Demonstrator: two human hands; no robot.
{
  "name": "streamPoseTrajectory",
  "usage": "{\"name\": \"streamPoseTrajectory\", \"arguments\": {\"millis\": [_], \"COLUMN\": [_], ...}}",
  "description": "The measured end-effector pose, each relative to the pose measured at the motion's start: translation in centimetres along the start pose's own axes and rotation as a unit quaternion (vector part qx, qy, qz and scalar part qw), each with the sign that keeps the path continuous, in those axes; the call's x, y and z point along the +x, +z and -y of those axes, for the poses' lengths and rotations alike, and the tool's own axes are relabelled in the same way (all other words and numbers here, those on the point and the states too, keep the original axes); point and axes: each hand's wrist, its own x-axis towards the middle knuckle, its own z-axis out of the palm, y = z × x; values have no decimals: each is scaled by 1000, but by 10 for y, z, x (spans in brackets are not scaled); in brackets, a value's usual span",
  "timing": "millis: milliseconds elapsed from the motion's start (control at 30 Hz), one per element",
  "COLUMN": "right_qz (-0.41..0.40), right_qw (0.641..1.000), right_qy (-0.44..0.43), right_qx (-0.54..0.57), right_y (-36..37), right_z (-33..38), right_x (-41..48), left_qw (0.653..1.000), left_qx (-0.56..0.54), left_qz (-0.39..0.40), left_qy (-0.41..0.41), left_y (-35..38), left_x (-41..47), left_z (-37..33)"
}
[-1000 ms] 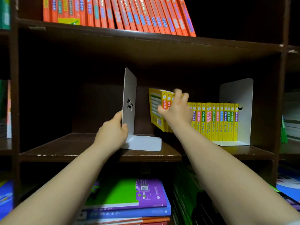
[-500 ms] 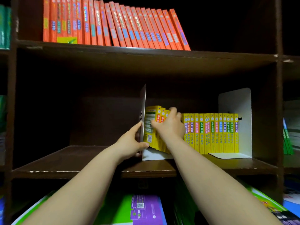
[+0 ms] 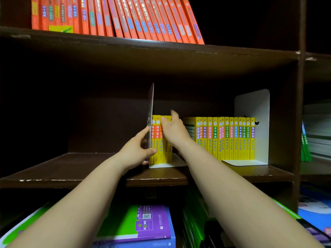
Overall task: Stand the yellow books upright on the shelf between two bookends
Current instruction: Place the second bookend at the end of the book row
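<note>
The left hand [image 3: 138, 149] pinches the left bookend [image 3: 151, 108], a thin white metal plate seen edge-on, with the thumb in front and the fingers behind. The bookend's flat foot runs rightward under the yellow group [image 3: 157, 140], a few slim glossy paperbacks standing upright, flush against the plate. The right hand [image 3: 172, 130], slightly blurred, has its fingers straight and together and presses on that group's right side and top. A gap separates the group from the yellow row [image 3: 232, 138], which stands upright against the right bookend [image 3: 254, 108], a white sheet with rounded corners. All stand on the shelf [image 3: 71, 167], a dark brown board chipped along its front edge. Orange books [image 3: 125, 15] lean on the board above.
</note>
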Motion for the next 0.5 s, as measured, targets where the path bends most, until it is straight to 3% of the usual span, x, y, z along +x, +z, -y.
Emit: {"name": "streamPoseTrajectory", "arguments": {"millis": [133,200,267,333,400,500], "right_qz": [21,-58,-189,-262,-252,-239], "right_qw": [997,995,976,960,962,954], "right_qy": [-11,-66,-109,-85,-28,-9], "right_qx": [75,38,-7,-42,-102,-180], "right_y": [-13,-28,-45,-57,-61,-57], "right_z": [-8,-13,-23,-35,-45,-47], "right_x": [-5,-9,-12,-14,-12,-10], "left_qw": [1000,1000,1000,1000,999,999], "left_qx": [6,12,18,25,34,32], "left_qz": [-2,-5,-11,-14,-15,-14], "left_qy": [3,4,4,3,2,4], "left_y": [0,1,2,2,2,2], "left_x": [0,0,-1,-1,-1,-1], "left_z": [0,0,0,-1,-1,-2]}}
